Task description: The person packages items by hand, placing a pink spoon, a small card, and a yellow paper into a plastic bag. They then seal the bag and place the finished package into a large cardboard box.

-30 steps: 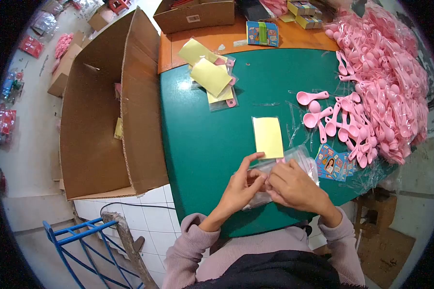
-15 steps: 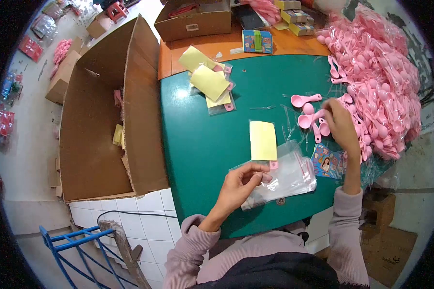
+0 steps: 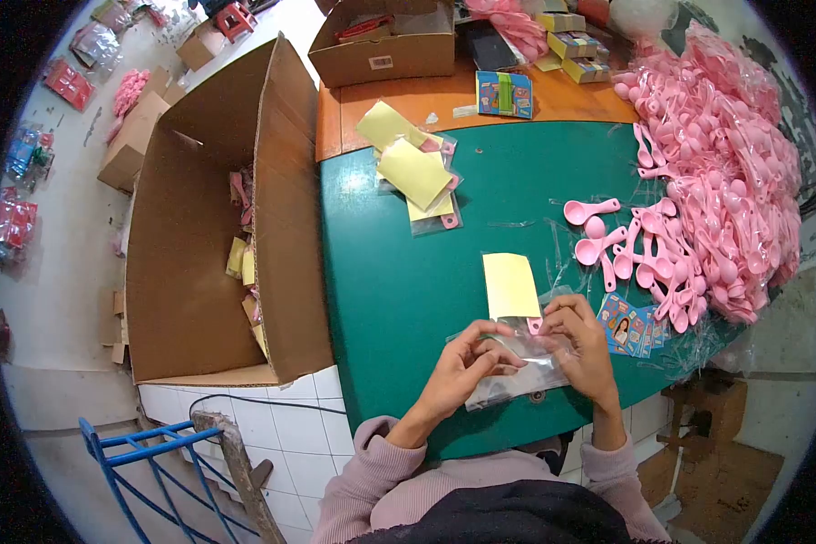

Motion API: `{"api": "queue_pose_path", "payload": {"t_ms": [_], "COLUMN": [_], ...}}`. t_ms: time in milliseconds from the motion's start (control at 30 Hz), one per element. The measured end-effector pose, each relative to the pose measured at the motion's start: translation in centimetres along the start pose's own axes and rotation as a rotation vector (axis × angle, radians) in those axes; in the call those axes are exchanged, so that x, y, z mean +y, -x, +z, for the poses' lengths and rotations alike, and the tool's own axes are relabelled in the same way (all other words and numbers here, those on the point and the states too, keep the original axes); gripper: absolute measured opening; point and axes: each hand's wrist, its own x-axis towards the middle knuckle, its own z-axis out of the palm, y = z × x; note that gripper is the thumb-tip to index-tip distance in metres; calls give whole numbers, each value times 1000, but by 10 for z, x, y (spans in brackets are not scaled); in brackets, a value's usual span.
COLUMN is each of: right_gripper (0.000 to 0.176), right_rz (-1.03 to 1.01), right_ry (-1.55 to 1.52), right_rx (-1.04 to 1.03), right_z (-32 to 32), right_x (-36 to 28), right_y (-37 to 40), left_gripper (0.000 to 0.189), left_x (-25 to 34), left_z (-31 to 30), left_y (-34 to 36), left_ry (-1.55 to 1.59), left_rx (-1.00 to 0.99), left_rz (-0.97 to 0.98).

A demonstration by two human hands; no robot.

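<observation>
My left hand [image 3: 467, 367] has its thumb and fingers closed at the near edge of a clear plastic bag, over a stack of clear bags [image 3: 503, 388]. Close to its right, my right hand [image 3: 585, 349] is curled with its fingertips on the bag's other side. A yellow card [image 3: 510, 286] lies just beyond the fingers, with a pink handle end [image 3: 534, 325] showing below it. To the right are blue printed cards [image 3: 624, 325] and loose pink spoons [image 3: 648, 245]. Packed bags with yellow cards [image 3: 414, 172] lie at the upper left of the green table.
A tall open cardboard box [image 3: 195, 254] stands left of the green table [image 3: 381, 299]. A big heap of wrapped pink spoons [image 3: 730, 181] fills the right side. Behind are a smaller box [image 3: 385, 56] and a banded card stack [image 3: 505, 93]. A blue metal frame [image 3: 159, 440] stands lower left.
My right hand has come from the loose spoons down and left to the bag by my left hand. The whole view has shifted slightly.
</observation>
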Motion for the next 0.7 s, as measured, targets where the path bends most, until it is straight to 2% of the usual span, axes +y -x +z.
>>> {"api": "queue_pose_path", "payload": {"t_ms": [33, 100, 133, 167, 233, 267, 367, 467, 533, 633, 700], "right_gripper": [15, 15, 14, 14, 12, 12, 11, 9, 7, 9, 11], "right_rz": [38, 70, 102, 107, 145, 154, 207, 177, 409, 511, 511], "right_ry": [-100, -163, -222, -223, -299, -297, -279, -249, -510, -574, -589], "right_rx": [20, -18, -55, -56, -64, -67, -143, -128, -76, 42, 99], "right_z": [0, 0, -1, -1, -1, -3, -7, -2, 4, 15, 19], "right_x": [2, 2, 1, 0, -2, -2, -1, 3, 4, 3, 2], "right_y": [-1, -2, -3, -5, -5, -5, -6, -4, -2, 1, 1], "left_gripper": [24, 31, 26, 26, 19, 14, 15, 14, 14, 12, 12], "left_x": [4, 10, 6, 5, 3, 4, 8, 10, 8, 6, 5], "left_z": [3, 5, 7, 4, -2, -1, 0, 0, 0, -1, -2], "left_y": [1, 3, 2, 0, -1, -2, -4, -4, -6, -7, -8], "left_ry": [-1, -471, -676, -674, -884, -909, -978, -980, -956, -923, -891], "left_rx": [5, 111, 209, 211, 169, 238, 261, 281, 286, 307, 326], "left_rz": [-2, 71, 176, 171, 217, 271, 318, 302, 277, 260, 192]}}
